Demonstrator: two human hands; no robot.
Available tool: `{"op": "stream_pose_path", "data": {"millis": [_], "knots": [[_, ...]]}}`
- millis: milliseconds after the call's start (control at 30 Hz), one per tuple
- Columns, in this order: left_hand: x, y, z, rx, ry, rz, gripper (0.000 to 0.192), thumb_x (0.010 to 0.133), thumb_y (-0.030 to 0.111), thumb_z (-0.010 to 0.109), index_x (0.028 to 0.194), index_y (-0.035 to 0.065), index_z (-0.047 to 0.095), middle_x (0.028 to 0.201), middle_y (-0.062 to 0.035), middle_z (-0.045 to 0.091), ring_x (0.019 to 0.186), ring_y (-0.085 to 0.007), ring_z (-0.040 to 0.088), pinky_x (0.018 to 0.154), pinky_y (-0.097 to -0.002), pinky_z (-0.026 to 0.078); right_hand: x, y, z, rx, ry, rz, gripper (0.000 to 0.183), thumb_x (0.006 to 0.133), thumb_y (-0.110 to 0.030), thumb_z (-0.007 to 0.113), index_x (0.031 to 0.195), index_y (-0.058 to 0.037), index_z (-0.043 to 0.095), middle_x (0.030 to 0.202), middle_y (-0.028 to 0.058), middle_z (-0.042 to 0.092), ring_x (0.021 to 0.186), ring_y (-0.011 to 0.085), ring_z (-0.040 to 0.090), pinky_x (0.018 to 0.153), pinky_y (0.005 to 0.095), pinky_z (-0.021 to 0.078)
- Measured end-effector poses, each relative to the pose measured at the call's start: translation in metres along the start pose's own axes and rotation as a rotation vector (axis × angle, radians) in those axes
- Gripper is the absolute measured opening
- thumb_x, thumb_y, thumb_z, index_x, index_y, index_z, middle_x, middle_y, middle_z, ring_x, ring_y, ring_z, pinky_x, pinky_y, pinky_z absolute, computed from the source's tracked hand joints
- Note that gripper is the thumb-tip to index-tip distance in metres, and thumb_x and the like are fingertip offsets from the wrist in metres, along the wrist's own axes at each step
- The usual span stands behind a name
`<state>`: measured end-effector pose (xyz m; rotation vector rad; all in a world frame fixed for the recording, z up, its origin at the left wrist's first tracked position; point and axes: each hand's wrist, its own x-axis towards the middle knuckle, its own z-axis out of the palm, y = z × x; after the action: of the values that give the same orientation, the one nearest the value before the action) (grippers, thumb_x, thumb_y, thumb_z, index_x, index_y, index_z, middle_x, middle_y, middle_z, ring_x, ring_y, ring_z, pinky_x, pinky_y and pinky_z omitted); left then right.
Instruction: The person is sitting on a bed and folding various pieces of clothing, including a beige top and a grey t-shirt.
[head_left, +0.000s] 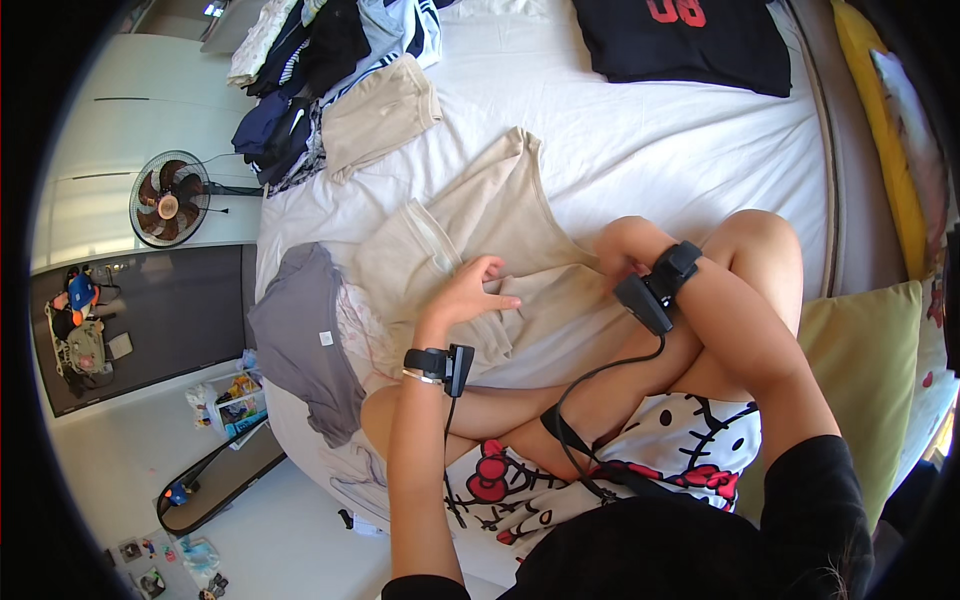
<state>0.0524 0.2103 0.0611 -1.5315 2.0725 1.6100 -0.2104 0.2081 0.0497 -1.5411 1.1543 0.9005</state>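
Observation:
A beige garment (510, 206) of soft fabric lies spread and partly folded on the bed before my crossed legs. My left hand (474, 291) is over its folded hem, thumb and fingers apart, holding nothing that I can see. At the garment's right edge, beside my knee, is my right hand (621, 244). Its fingers curl downward and are partly hidden by the black wrist device (645, 300), so a grip on the fabric cannot be made out. Another black device (457, 370) is strapped to my left wrist, above a silver bangle (421, 377).
White sheets (637, 150) cover the bed. A folded beige garment (382, 116) lies by piled dark clothes (330, 56); a grey garment (307, 337) hangs near the left edge. A black shirt (690, 45) lies at the far side. A fan (169, 201) stands beyond the bed; a green pillow (862, 375) sits right.

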Motion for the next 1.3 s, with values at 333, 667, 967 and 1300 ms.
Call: {"op": "stream_pose_path", "data": {"millis": [333,667,967,1300], "knots": [[-0.015,0.027,0.063,0.725,0.436,0.036,0.038,0.070,0.006,0.064,0.100,-0.0006,0.041,0.099,-0.0192,0.047,0.091,-0.0386,0.050,0.078,-0.0434,0.043,0.018,-0.014,0.025,0.021,0.977,-0.557,0.022,0.065,-0.020,0.068,0.080,-0.0046,0.061,0.091,0.0123,0.061,0.086,0.0283,0.059,0.072,0.0395,0.0471],[-0.037,0.011,0.087,0.859,0.489,0.097,0.021,0.070,-0.001,0.053,0.091,0.0019,0.049,0.096,-0.0159,0.049,0.089,-0.0338,0.051,0.074,-0.0414,0.046,0.014,-0.023,0.017,0.061,0.761,-0.259,0.020,0.073,-0.014,0.049,0.087,-0.0067,0.062,0.088,0.0138,0.063,0.087,0.0329,0.060,0.074,0.0425,0.0473],[-0.029,0.004,0.045,0.353,0.307,0.024,0.026,0.073,0.012,0.063,0.096,0.0010,0.056,0.104,-0.0140,0.050,0.101,-0.0318,0.047,0.084,-0.0379,0.041,-0.001,-0.014,0.011,0.052,0.635,-0.227,0.024,0.075,-0.020,0.059,0.096,-0.0080,0.063,0.096,0.0132,0.064,0.092,0.0306,0.061,0.076,0.0390,0.0483],[-0.010,-0.007,0.006,0.694,0.377,0.086,0.026,0.072,0.029,0.069,0.078,0.0059,0.058,0.075,-0.0129,0.063,0.078,-0.0303,0.057,0.076,-0.0357,0.033,0.017,0.002,0.009,0.188,0.557,-0.316,0.027,0.073,-0.022,0.066,0.096,-0.0097,0.060,0.094,0.0110,0.062,0.091,0.0300,0.059,0.077,0.0384,0.0465]]}}
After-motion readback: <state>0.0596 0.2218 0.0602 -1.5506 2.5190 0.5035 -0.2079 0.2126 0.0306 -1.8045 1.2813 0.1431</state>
